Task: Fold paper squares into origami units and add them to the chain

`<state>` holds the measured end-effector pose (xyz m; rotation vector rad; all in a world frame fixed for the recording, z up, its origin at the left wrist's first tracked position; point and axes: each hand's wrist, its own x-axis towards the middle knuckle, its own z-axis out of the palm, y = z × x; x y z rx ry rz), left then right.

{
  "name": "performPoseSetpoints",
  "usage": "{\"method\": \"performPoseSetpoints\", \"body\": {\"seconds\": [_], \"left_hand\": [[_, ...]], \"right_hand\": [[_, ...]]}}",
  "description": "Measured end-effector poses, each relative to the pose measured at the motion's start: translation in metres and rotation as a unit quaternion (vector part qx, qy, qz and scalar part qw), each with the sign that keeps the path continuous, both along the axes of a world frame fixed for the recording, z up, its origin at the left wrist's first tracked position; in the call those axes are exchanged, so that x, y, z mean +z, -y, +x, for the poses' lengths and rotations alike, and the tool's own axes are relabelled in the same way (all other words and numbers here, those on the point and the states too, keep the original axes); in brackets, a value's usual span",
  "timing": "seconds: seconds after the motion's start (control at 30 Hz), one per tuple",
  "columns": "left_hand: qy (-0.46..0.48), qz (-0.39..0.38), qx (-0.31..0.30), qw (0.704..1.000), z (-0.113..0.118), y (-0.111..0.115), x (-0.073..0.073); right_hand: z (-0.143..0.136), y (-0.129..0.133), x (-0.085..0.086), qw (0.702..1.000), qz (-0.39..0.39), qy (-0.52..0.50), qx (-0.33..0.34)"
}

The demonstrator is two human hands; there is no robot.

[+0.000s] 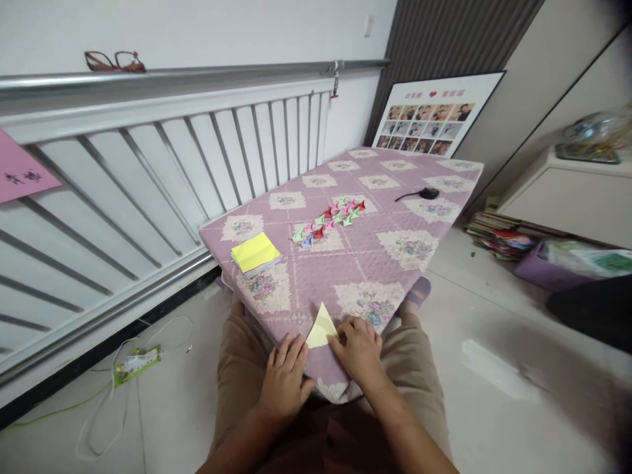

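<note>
A pale yellow sheet of paper (322,327), folded to a triangle, lies on the near end of the table with its point away from me. My left hand (285,372) rests flat at its left corner, fingers stretched out. At the right corner, my right hand (356,345) has its fingers curled and its thumb on the paper's edge. Farther off to the left sits a stack of square paper (256,254) with a bright yellow sheet on top. Several small folded paper pieces (330,222) in red, pink, green and blue stand in rows mid-table.
A floral purple cloth covers the table (316,276). Toward the far right lies a small black object (429,193) with a thin tail. A white radiator (162,178) runs along the left, with glasses (115,62) on the pipe above. A power strip (137,364) lies on the floor.
</note>
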<state>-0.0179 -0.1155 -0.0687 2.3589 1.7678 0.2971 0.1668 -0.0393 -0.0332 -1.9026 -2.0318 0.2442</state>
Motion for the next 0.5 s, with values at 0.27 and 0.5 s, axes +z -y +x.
{"method": "performPoseSetpoints", "body": {"seconds": [0.27,0.5], "left_hand": [[0.120,0.042,0.033,0.991,-0.001,0.006,-0.004],[0.502,-0.063,0.193,0.841,0.016,0.002,0.033]], "right_hand": [[0.009,0.008,-0.001,0.989,-0.017,-0.145,0.007],[0.001,0.018,0.013,0.868,-0.096,-0.487,-0.013]]}}
